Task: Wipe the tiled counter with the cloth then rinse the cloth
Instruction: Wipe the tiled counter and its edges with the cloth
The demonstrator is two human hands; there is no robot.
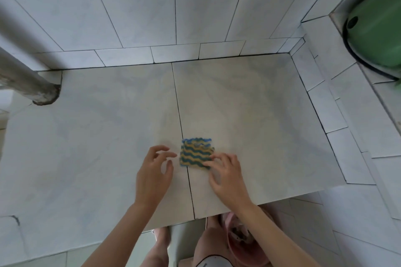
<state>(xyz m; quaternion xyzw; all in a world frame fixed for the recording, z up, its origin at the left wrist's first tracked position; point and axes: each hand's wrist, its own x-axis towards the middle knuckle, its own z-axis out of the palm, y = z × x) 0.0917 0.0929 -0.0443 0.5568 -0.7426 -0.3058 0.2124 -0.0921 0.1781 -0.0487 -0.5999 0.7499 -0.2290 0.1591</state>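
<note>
On tiled counter (260,115), square wavy-striped cloth (195,154) under flat-fingered right hand (227,176), left hand (153,176) loose.

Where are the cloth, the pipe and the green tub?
cloth (196,155): head view, middle of its striped face.
pipe (21,77): head view, shaft near its base.
green tub (382,28): head view, its side.

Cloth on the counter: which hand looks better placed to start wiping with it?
Right, probably: the right hand rests its fingers on the near corner of the cloth, while the left hand hovers beside it, not touching.
</note>
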